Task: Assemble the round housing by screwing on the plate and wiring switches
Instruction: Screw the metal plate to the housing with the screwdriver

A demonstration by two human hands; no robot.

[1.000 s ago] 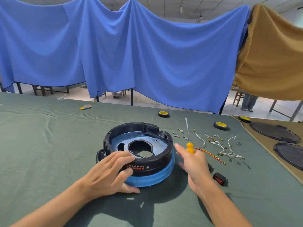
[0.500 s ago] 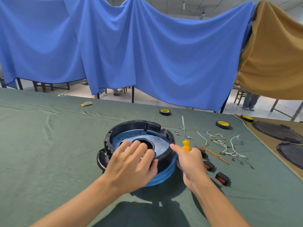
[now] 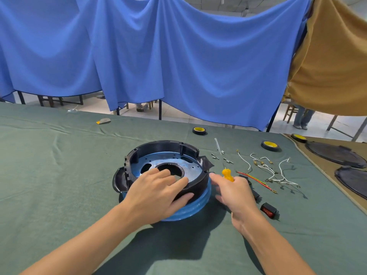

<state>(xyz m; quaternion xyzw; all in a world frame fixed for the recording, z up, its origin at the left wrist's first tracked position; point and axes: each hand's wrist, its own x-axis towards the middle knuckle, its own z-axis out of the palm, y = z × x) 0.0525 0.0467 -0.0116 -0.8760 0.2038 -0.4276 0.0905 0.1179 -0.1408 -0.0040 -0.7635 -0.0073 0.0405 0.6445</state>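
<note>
Hands (image 3: 155, 193) (image 3: 236, 195) on housing (image 3: 164, 144), opening facing up

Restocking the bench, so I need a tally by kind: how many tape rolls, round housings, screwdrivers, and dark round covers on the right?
Tape rolls: 3
Round housing: 1
Screwdriver: 1
Dark round covers: 2
Total: 7

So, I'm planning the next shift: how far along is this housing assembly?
Done: the plate sits inside the round housing. In hand: the left hand rests on plate and rim, the right hand touches the housing's side. Left: screws and the screwdriver lie on the table, so screwing looks undone; wires and switches lie loose, unwired.
</note>
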